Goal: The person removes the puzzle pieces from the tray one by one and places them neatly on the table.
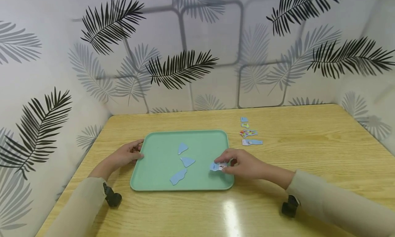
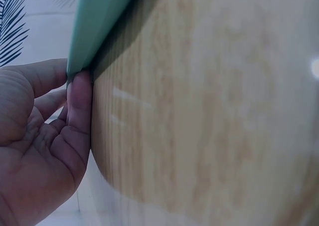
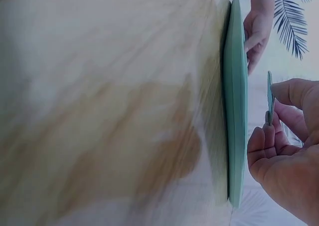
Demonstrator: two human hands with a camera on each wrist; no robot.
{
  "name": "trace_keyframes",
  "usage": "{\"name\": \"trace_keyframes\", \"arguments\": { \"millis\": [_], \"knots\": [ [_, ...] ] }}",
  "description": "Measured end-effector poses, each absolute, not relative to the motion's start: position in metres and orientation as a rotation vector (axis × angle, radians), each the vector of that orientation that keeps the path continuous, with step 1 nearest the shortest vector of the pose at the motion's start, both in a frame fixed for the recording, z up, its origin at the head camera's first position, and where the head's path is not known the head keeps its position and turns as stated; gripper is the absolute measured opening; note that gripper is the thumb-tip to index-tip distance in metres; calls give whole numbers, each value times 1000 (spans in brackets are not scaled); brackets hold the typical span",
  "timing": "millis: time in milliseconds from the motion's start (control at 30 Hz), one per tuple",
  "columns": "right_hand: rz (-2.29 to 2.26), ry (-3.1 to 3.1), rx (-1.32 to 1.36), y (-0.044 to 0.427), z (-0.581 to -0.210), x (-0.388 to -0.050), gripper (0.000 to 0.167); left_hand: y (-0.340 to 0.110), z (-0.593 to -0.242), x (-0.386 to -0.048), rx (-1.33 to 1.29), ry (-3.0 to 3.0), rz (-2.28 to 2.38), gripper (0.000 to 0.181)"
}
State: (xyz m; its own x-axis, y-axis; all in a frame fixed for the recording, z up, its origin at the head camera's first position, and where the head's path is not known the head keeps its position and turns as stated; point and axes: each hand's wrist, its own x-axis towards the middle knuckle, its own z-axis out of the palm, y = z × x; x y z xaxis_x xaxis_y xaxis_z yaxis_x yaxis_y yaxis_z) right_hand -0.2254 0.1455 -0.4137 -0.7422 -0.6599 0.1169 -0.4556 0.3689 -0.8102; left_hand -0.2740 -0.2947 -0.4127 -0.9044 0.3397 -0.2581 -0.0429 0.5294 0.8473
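Note:
My left hand is at the left edge of a mint-green tray. In the left wrist view, the thumb and fingers of that hand pinch the tray's rim. Over the tray's right side, my right hand pinches a light blue and white puzzle piece with a small printed figure. The right wrist view shows this piece edge-on between thumb and fingers, apart from the tray. Three plain light blue pieces lie on the tray: an upper one, a middle one and a longer lower one.
Right of the tray, several pieces lie in a column on the wooden table: a small blue one, a yellow-green one, a multicoloured one and a blue-white one. A leaf-patterned wall stands behind.

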Motion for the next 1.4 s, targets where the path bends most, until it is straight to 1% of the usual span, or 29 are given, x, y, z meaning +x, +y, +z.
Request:
{"name": "trace_keyframes", "arguments": {
  "millis": [333,800,1400],
  "knots": [
    [-1355,2408,-980,170,-410,-228,28,-295,-412,-273,254,2377,1340,69],
    [-1363,2449,-915,207,-417,-241,30,-297,-413,-273,272,2366,1352,69],
    [-1234,2519,-799,252,-422,-258,32,-297,-418,-276,275,2381,1324,67]
  ]
}}
